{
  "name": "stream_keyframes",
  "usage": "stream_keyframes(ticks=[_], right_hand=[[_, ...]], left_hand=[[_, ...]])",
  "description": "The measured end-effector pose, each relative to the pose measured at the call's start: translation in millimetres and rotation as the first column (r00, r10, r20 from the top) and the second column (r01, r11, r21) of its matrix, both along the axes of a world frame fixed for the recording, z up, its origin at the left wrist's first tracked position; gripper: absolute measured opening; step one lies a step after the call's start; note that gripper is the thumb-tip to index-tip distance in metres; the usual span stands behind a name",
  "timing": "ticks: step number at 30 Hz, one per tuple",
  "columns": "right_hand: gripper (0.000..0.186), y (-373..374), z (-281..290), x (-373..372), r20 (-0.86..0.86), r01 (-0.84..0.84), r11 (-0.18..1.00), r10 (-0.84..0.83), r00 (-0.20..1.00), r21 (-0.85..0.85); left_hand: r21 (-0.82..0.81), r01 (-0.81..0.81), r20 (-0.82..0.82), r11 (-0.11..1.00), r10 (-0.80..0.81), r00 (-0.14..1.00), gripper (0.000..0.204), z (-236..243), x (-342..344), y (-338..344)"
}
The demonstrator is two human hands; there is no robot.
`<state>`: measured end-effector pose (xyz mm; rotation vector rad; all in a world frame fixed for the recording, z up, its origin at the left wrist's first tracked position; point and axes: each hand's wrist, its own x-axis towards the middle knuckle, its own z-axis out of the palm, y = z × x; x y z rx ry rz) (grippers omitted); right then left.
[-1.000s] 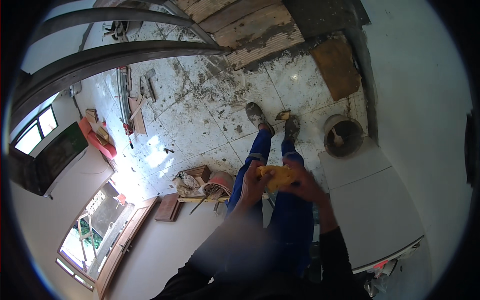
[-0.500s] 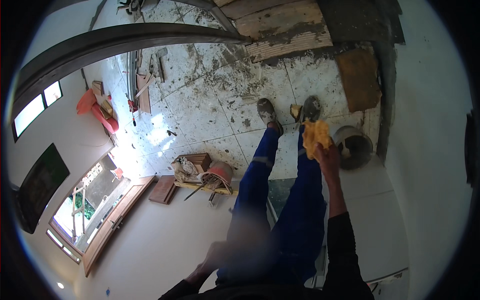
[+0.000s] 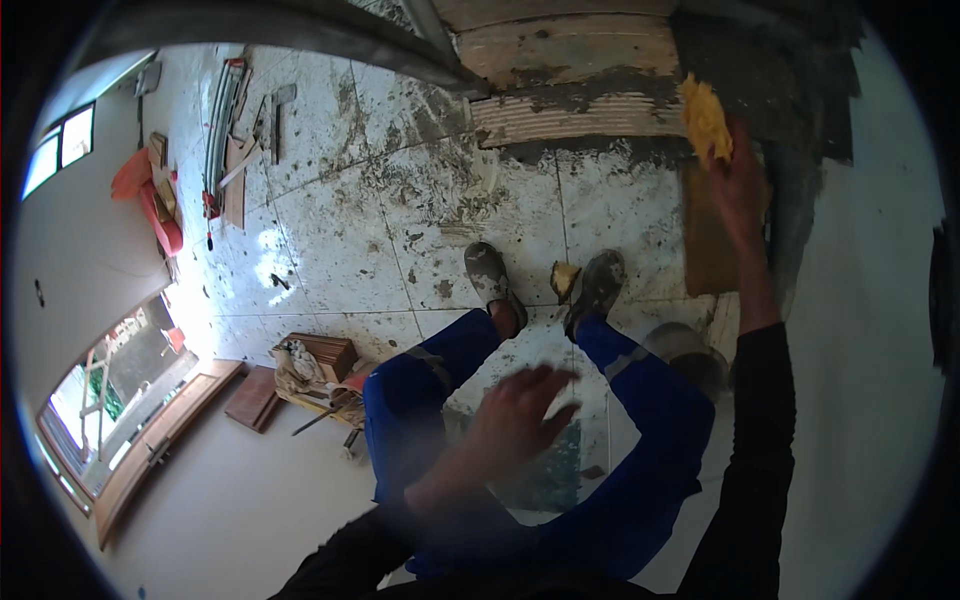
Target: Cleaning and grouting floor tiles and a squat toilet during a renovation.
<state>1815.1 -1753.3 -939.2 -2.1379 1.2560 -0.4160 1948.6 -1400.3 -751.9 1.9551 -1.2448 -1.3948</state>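
Head view, R hand (image 3: 738, 185): stretched fwd at upper R, fingers closed round the yellow, rough-edged, sponge-like piece (image 3: 706, 118).
Sponge-like piece: gripped at its lower R side, seen over the R end of the mortar-smeared wooden planks (image 3: 560, 55); can't tell if it touches them.
L hand (image 3: 515, 420): low ctr, over the gap btwn the knees; fingers apart, loosely bent, a bit blurred.
Legs: blue trousers (image 3: 650, 410) w/ grey bands, knees turned out; dirty grey shoes (image 3: 600, 285) planted on the floor.
Btwn shoes: small yellow-brown scrap (image 3: 564, 278), right beside the R shoe.
Floor: white tiles (image 3: 330, 220), splattered w/ grey mortar, esp. nr the planks.
R side: flat brown board (image 3: 705, 265), partly behind R forearm; round grey bucket (image 3: 690, 355) below it, partly hidden by R leg.
L of legs: brown wooden box (image 3: 330, 352) w/ pale crumpled stuff (image 3: 300, 365) beside it; reddish-brown flat panels (image 3: 252, 398) just L of these.
Far L: long metal-railed tool (image 3: 222, 130) w/ red ends, red plastic chair (image 3: 160, 215) nr the wall, brown wooden door (image 3: 165, 435) ajar.
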Motion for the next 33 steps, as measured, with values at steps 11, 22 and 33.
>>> stream_keyframes(ticks=[11, 22, 33], right_hand=[[0.059, -32.3, -58.5, 150.9, -0.02, -0.404, 0.771, 0.454, 0.891, -0.493], [0.051, -13.7, -137.0, 179.7, -0.162, -0.605, 0.707, 0.591, 0.79, -0.366], [0.046, 102.9, -173.3, 227.5, -0.063, -0.461, 0.645, 0.54, 0.839, -0.609]], left_hand=[[-0.33, -0.357, -0.266, 0.874, 0.277, 0.923, 0.015, -131.8, 48.9, -94.1], [-0.737, -0.247, -0.214, 0.629, 0.13, 0.968, 0.018, -165.6, 71.0, -123.8], [-0.683, -0.346, -0.379, 0.643, 0.093, 0.921, 0.015, -156.1, 83.3, -105.5]])
